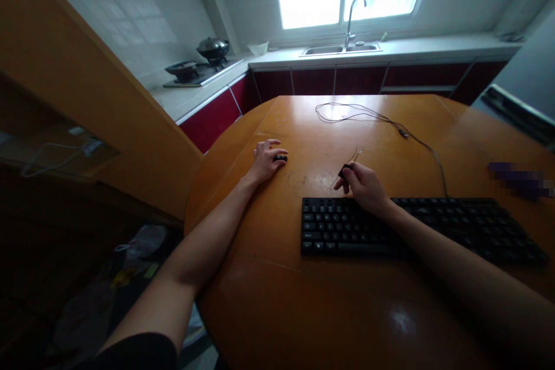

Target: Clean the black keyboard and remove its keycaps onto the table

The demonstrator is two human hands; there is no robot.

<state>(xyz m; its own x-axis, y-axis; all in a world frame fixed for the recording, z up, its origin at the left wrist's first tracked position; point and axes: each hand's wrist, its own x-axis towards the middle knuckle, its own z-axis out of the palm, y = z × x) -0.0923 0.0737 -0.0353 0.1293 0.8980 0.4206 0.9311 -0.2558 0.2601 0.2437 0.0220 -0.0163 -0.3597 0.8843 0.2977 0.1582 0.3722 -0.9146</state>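
Note:
Out over the table, my left hand (266, 163) has its thumb and fingertips at a small black piece (280, 158), which looks like one or more keycaps resting on the wood. The hand partly covers it. My right hand (362, 185) is closed on a small black piece with thin wire ends (356, 154), which looks like a wire keycap puller; the fingers hide part of it. This hand is above the rear edge of a black keyboard (347, 231), and its forearm crosses the keys, covering many of them.
The keyboard's cable (433, 153) runs back to a loose coil on the wooden table (269, 300). A blurred purple item (515, 180) lies at the right. Behind are a counter with a sink (323, 51) and a stove with pans (212, 49). A wooden panel (99, 58) stands left.

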